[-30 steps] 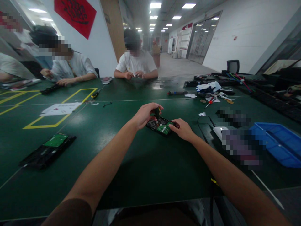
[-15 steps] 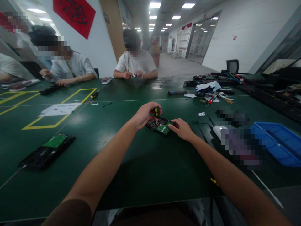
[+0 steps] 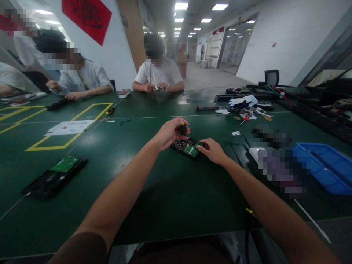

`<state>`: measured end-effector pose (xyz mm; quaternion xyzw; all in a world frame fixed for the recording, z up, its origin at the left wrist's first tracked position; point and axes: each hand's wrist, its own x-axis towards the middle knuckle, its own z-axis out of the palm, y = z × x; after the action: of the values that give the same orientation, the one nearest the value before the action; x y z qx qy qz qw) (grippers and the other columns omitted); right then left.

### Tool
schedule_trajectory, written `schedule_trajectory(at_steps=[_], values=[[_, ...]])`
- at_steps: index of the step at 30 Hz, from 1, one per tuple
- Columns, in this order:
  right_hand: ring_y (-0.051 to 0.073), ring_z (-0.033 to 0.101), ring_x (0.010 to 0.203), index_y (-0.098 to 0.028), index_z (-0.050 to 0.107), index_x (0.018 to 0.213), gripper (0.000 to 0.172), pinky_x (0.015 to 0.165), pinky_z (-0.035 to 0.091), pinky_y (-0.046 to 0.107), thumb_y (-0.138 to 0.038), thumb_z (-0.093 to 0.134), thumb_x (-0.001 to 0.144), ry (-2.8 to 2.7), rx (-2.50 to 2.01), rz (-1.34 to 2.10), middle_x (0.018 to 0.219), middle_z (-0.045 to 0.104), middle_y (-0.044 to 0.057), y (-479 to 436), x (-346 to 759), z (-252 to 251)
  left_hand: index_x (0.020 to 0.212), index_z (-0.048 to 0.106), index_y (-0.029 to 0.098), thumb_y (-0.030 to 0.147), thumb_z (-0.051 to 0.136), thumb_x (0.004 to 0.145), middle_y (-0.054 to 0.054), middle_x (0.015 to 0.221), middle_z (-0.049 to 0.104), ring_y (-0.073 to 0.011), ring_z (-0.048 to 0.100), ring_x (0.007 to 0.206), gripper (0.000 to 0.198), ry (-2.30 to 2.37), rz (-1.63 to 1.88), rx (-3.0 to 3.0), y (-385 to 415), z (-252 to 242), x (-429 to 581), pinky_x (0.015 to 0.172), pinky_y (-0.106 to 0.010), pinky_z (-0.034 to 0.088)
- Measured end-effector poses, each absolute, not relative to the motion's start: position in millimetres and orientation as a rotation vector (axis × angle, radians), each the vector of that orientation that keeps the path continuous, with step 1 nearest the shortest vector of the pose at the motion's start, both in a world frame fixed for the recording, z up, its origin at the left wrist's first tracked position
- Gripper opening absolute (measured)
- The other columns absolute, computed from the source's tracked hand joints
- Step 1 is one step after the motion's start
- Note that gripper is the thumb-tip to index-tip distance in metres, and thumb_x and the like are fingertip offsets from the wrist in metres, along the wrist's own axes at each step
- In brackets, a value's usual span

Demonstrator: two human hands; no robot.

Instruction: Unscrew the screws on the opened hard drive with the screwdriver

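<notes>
In the middle of the head view, a black plastic housing with a green circuit board [image 3: 190, 150] lies on the green table. My left hand [image 3: 172, 134] is closed around the black and yellow handle of a screwdriver [image 3: 183, 128], upright over the far left part of the housing. The screwdriver's tip is hidden, so I cannot tell whether it touches a screw. At the right end, my right hand [image 3: 213, 150] grips the edge of the housing between thumb and fingers. A similar black housing with a green board [image 3: 64, 164] rests at the left.
On the right are a blue tray [image 3: 327, 168], a blurred device with a cable [image 3: 257, 156] and a red screwdriver [image 3: 246, 117]. Paper sheets [image 3: 68, 127] and another screwdriver [image 3: 111, 109] lie far left. Co-workers [image 3: 159, 75] sit along the table's far side.
The screwdriver handle has turned in my left hand, its yellow marks now showing differently. My left fingers have shifted slightly. My right hand and the housing stay in place.
</notes>
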<state>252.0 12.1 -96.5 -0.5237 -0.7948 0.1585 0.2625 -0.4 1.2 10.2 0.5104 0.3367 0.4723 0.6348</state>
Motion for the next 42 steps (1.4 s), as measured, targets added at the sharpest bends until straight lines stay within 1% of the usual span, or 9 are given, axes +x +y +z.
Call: schedule_trajectory(at_steps=[4, 7, 10, 15, 21, 27, 33, 38, 42], values=[[0.019, 0.06, 0.086, -0.018, 0.071, 0.119, 0.04, 0.075, 0.046, 0.032, -0.05, 0.061, 0.096, -2.146, -1.425, 0.433, 0.109, 0.066, 0.01, 11.9, 251.9, -96.6, 0.095, 0.067, 0.017, 0.036, 0.055, 0.093, -0.009, 0.09, 0.066, -0.0205, 0.066, 0.087, 0.022, 0.772, 1.122, 1.169, 2.9, 6.0, 2.6, 0.068, -0.031, 0.057], [0.019, 0.06, 0.085, -0.018, 0.071, 0.119, 0.04, 0.075, 0.045, 0.031, -0.05, 0.061, 0.096, -2.15, -1.418, 0.439, 0.109, 0.066, 0.01, 12.1, 251.6, -97.0, 0.093, 0.067, 0.018, 0.041, 0.06, 0.092, -0.008, 0.088, 0.066, -0.0194, 0.065, 0.085, 0.024, 0.759, 1.121, 1.186, 1.9, 5.1, 3.6, 0.066, -0.03, 0.056], [0.019, 0.06, 0.085, -0.019, 0.071, 0.118, 0.039, 0.074, 0.045, 0.031, -0.049, 0.062, 0.096, -2.15, -1.42, 0.438, 0.108, 0.066, 0.01, 12.7, 251.3, -97.5, 0.091, 0.068, 0.018, 0.042, 0.065, 0.091, -0.007, 0.089, 0.065, -0.0179, 0.064, 0.085, 0.024, 0.752, 1.112, 1.218, -0.5, 7.3, 2.5, 0.065, -0.028, 0.055], [0.019, 0.06, 0.085, -0.019, 0.071, 0.118, 0.038, 0.074, 0.046, 0.031, -0.049, 0.062, 0.096, -2.147, -1.409, 0.431, 0.107, 0.066, 0.009, 12.6, 251.2, -97.2, 0.094, 0.074, 0.017, 0.04, 0.066, 0.091, -0.008, 0.092, 0.064, -0.0172, 0.062, 0.086, 0.025, 0.816, 1.087, 1.284, -1.5, 11.6, -1.8, 0.061, -0.024, 0.051], [0.019, 0.061, 0.085, -0.019, 0.07, 0.118, 0.037, 0.075, 0.046, 0.031, -0.047, 0.063, 0.095, -2.134, -1.41, 0.425, 0.105, 0.066, 0.009, 10.7, 250.7, -96.6, 0.1, 0.069, 0.017, 0.037, 0.067, 0.09, -0.009, 0.089, 0.069, -0.0181, 0.066, 0.084, 0.022, 0.808, 1.064, 1.293, -2.4, 13.2, -3.0, 0.061, -0.025, 0.051], [0.02, 0.061, 0.087, -0.019, 0.071, 0.117, 0.038, 0.076, 0.046, 0.032, -0.049, 0.062, 0.096, -2.144, -1.411, 0.435, 0.107, 0.066, 0.009, 12.0, 251.8, -97.8, 0.095, 0.061, 0.016, 0.031, 0.066, 0.088, -0.012, 0.089, 0.073, -0.0236, 0.072, 0.086, 0.017, 0.791, 1.09, 1.204, -1.3, 10.9, -2.4, 0.064, -0.032, 0.056], [0.019, 0.06, 0.087, -0.018, 0.07, 0.118, 0.039, 0.076, 0.046, 0.031, -0.049, 0.061, 0.096, -2.155, -1.418, 0.441, 0.109, 0.066, 0.01, 12.0, 251.8, -97.0, 0.089, 0.065, 0.014, 0.029, 0.063, 0.088, -0.014, 0.097, 0.073, -0.0237, 0.069, 0.094, 0.016, 0.8, 1.101, 1.234, -0.8, 12.1, -2.6, 0.067, -0.031, 0.057], [0.019, 0.06, 0.087, -0.018, 0.07, 0.119, 0.04, 0.075, 0.046, 0.031, -0.05, 0.06, 0.097, -2.164, -1.424, 0.441, 0.11, 0.066, 0.01, 11.9, 252.5, -96.7, 0.086, 0.071, 0.015, 0.032, 0.064, 0.087, -0.011, 0.098, 0.067, -0.0199, 0.063, 0.091, 0.018, 0.859, 1.1, 1.332, -4.9, 19.1, -3.0, 0.065, -0.028, 0.056], [0.02, 0.06, 0.088, -0.019, 0.07, 0.12, 0.041, 0.076, 0.046, 0.032, -0.051, 0.061, 0.096, -2.16, -1.423, 0.432, 0.11, 0.066, 0.01, 12.7, 253.2, -97.4, 0.091, 0.072, 0.015, 0.034, 0.062, 0.088, -0.011, 0.093, 0.069, -0.0204, 0.065, 0.088, 0.022, 0.873, 1.079, 1.346, -4.5, 19.0, -4.1, 0.063, -0.028, 0.055]])
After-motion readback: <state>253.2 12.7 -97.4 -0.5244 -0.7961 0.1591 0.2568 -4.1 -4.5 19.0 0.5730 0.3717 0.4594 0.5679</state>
